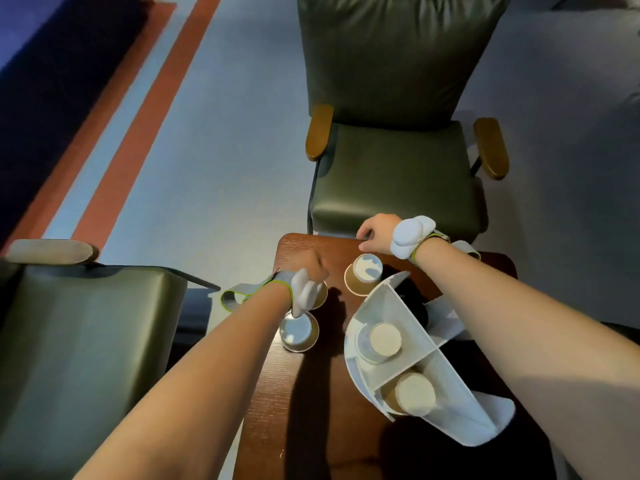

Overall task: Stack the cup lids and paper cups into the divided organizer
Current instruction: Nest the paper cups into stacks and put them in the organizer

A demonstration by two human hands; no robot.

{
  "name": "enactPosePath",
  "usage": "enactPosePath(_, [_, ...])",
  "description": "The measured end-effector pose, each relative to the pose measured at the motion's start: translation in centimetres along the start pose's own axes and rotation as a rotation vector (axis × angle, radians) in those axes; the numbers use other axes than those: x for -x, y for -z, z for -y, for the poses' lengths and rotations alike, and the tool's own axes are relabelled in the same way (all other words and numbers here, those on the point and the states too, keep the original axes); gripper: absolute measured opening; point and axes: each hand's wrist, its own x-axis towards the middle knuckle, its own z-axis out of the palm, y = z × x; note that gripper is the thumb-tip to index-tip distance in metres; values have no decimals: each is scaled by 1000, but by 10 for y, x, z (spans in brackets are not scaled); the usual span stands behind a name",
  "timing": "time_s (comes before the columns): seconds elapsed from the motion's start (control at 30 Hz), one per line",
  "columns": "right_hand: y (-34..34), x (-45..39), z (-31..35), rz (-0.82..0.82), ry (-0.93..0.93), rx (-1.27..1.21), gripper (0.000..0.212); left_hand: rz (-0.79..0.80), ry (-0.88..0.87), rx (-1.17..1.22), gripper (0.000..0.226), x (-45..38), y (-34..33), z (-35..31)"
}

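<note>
- Three paper cups are seen loose on the bench: one upright near the far edge [363, 274], one upright near the left edge [298, 331], and a third [320, 295] largely hidden beneath the left hand [311, 268].
- Two more cups are already lodged in the white divided organizer [381, 303] on the right side of the bench, one in the middle compartment [379, 341] and one in the nearer compartment [410, 393]; both show pale round ends.
- Something dark is seen in the far compartment; whether it is a stack of lids cannot be told.
- The left hand is curled over the hidden cup; whether its fingers are closed on the wall cannot be told, since they are hidden from above.
- The right hand [375, 233] is set at the far edge of the bench with its fingers [362, 234] bent downward; nothing can be made out within them, and whether they pinch anything cannot be told.
- The cups are judged very light and thin-walled, so they are easily crushed or tipped.
- A hold is best taken around the wall just under the rolled rim, where the paper is stiffest, with light pressure only.
- Nesting is expected to bind if a cup is pushed in tilted.
</note>
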Motion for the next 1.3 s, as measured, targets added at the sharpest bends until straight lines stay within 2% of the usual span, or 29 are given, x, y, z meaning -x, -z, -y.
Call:
enactPosePath(0.07, [-10,-14,-11,90,-32,7,38,-45,46,37,28,-5,5,14])
enactPosePath(0.13, [-18,-26,-18,157,-59,-14,41,-25,122,85,35,-7,3,24])
enactPosePath(0.23, [-28,-39,-22,226,-63,15,47,13,169,56,58,-9,-5,33])
enactPosePath(0.4, [-42,-57,-26,355,7,257,62,46,149,-20,76,-12,-27,37])
enactPosePath(0.57, [-50,-67,-35,470,96,313,79,101,168,-14,87,-18,-39,39])
enactPosePath(0.8, [-63,-70,-40,454,173,451,87,67,168,-9,82,-24,-46,42])
enactPosePath(1.0, [-71,-70,-45,366,187,457,79,-9,155,-19,73,-28,-52,44])
enactPosePath(1.3, [-39,-55,-29,205,127,183,67,26,136,-73,82,-20,-47,47])
